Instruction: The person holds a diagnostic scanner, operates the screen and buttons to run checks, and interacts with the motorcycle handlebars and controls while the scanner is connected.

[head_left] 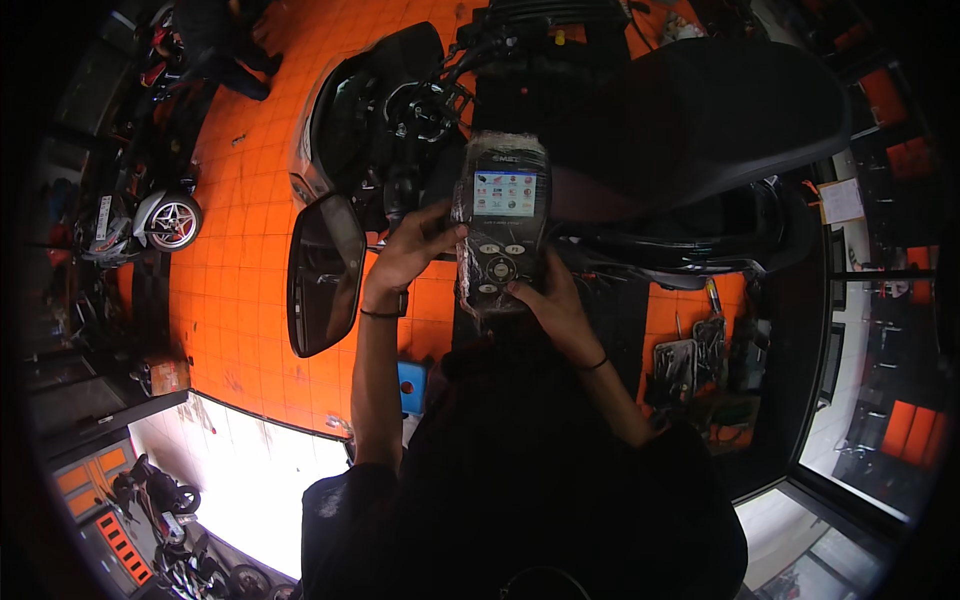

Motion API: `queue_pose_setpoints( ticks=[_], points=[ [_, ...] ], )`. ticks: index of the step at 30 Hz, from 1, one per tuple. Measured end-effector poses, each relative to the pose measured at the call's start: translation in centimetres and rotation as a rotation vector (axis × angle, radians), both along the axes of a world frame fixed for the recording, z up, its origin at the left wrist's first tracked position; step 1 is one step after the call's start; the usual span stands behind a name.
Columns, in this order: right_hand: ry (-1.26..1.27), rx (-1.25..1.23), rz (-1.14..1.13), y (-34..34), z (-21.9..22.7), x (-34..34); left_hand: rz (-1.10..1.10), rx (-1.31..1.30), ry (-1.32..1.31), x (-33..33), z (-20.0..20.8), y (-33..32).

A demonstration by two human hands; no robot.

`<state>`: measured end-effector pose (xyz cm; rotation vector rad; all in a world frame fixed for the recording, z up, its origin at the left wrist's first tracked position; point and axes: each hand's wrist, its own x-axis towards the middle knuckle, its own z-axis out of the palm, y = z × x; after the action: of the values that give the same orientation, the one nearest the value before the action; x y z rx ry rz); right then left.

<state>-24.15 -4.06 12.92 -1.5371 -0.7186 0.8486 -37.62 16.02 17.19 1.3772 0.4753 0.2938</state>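
A dark handheld diagnostic scanner (503, 235) wrapped in clear plastic is held upright between both hands. Its lit screen (504, 193) shows rows of small coloured icons, and a round keypad lies below it. My left hand (412, 250) grips the scanner's left edge, thumb on the side. My right hand (555, 308) holds the lower right corner, with the thumb resting by the bottom keys. Just beyond the scanner stands a motor scooter with a long black seat (700, 110). Its front cover is off at the handlebar end, where wiring and metal parts show.
The scooter's mirror (327, 275) sticks out beside my left forearm. A blue plastic item (411, 388) is on the orange tiled floor (250, 300). Tools and trays (690, 360) lie at right. Another person (215, 45) stands at the far left near parked motorbikes (130, 225).
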Motion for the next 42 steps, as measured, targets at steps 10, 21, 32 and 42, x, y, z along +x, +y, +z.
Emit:
queue_pose_setpoints(
  ticks=[10,21,32,42],
  points=[
    [0.229,0.053,0.059,-0.5,2.9,-0.3,-0.005,-0.053,0.016,-0.2,0.7,-0.2],
    [0.368,0.060,0.051,-1.2,1.5,0.8,0.100,0.061,-0.014,-0.8,-0.3,-1.0],
    [0.498,0.109,-0.134,-2.9,0.7,2.9,0.771,0.867,0.607,-1.0,1.4,-3.9],
    [0.275,0.056,-0.198,-3.9,-0.4,5.0,0.469,0.902,0.319,12.9,-1.0,0.0]
  ],
)
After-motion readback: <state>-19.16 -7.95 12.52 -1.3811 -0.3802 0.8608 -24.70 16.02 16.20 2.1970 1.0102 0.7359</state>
